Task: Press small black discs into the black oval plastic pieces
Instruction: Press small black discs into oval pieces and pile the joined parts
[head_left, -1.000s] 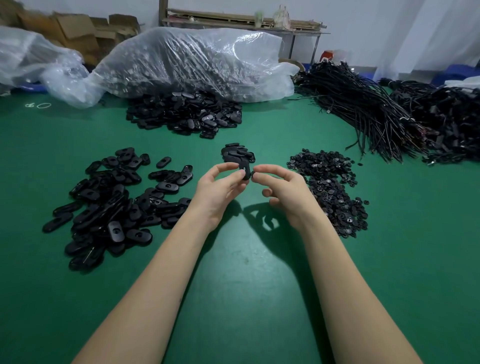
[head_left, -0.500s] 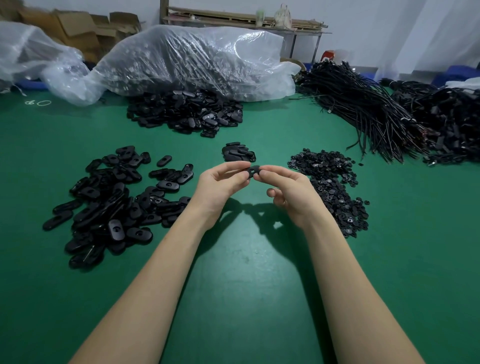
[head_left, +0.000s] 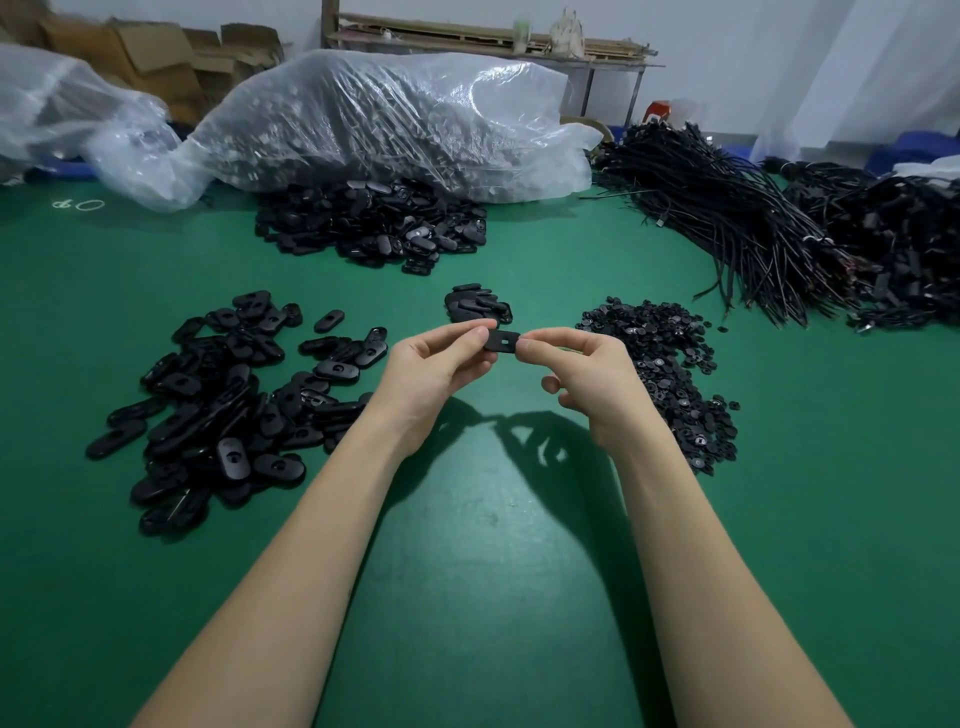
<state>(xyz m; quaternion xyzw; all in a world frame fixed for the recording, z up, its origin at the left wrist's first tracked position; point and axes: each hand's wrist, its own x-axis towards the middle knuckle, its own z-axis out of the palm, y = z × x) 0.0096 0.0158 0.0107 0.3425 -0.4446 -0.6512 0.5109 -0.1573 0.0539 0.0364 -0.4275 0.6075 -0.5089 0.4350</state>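
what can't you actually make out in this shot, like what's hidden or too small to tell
Only the head view is available.
- Oval piece: its ends are covered by the fingertips of the left hand and right hand; whether a disc is seated in it cannot be told.
- Right palm: curled fingers hide anything held there.
- Clear plastic bag: wrinkles and glare blur its contents.
- Disc pile: single discs too small to make out.
- Cable bundles: cut off by the right edge.

ovals pile (head_left: 223, 405) left, discs pile (head_left: 670, 374) right
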